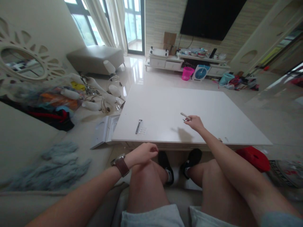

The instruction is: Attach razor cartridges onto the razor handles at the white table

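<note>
My right hand [194, 123] is raised over the white table [170, 101], its fingers pinched around a slim, pale, pen-like stick [185, 115]. A small dark tip [184, 119] shows just below the stick at my fingertips, too small to name. My left hand [147, 153] rests on my left knee with loosely bent fingers, thumb apart, and nothing seen in it. To the left on the tabletop lies a slim grey tool with a forked head [138, 126], beside a small clear plastic piece [142, 130].
A small brownish object [220, 139] sits by the near table edge. Right of my legs is a red thing [254, 158]. A lamp with white shades [92, 105] stands left of the table, near a white open box [105, 130]. A pink basket [187, 73] stands beyond the table.
</note>
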### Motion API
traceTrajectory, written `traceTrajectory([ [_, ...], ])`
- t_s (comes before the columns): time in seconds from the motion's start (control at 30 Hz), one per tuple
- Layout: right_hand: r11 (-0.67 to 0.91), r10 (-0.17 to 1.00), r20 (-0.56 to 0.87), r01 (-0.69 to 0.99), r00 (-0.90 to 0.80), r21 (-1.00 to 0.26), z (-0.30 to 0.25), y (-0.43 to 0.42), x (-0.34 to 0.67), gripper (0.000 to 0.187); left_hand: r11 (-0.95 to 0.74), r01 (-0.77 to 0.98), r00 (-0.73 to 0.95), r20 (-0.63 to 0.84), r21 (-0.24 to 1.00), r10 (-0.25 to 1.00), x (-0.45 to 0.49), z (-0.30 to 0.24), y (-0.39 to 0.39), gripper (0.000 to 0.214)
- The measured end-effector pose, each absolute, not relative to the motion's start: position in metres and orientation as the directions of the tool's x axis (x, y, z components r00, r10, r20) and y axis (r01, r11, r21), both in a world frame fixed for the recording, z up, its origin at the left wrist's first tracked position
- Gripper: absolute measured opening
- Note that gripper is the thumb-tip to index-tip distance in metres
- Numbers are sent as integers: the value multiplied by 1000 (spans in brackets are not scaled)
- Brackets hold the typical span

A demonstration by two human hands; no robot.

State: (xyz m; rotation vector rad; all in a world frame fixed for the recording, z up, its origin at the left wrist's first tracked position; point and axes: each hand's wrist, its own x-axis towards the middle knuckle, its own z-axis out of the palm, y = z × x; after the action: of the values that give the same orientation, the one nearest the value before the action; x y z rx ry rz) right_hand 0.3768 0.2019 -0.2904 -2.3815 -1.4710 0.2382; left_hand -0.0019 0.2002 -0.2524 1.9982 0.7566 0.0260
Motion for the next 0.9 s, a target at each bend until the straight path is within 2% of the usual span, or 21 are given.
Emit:
traceTrajectory([
  [0.07, -486, 863, -26, 814, 505, -318, -304, 190, 409, 21, -522, 544, 832, -340, 657, 439, -7, -254, 198, 25],
  [0.17, -559, 827, -101, 791, 553, -249, -319, 168, 437, 20, -641, 555, 829, -420, 530, 369, -12, -256, 196, 29],
  [0.3, -602, 799, -148, 777, 583, -183, -331, 150, 453, 21, -655, 567, 817, -441, 500, 371, -13, -257, 196, 32],
  [0.43, -611, 791, -142, 772, 595, -174, -333, 147, 460, 21, -650, 571, 815, -438, 502, 378, -14, -257, 197, 33],
  [0.67, -598, 786, -44, 742, 616, -302, -331, 165, 445, 33, -650, 558, 827, -408, 516, 387, -15, -260, 196, 32],
  [0.9, -501, 838, -69, 714, 541, -490, -327, 206, 385, 17, -636, 550, 834, -401, 541, 380, -15, -262, 195, 32],
])
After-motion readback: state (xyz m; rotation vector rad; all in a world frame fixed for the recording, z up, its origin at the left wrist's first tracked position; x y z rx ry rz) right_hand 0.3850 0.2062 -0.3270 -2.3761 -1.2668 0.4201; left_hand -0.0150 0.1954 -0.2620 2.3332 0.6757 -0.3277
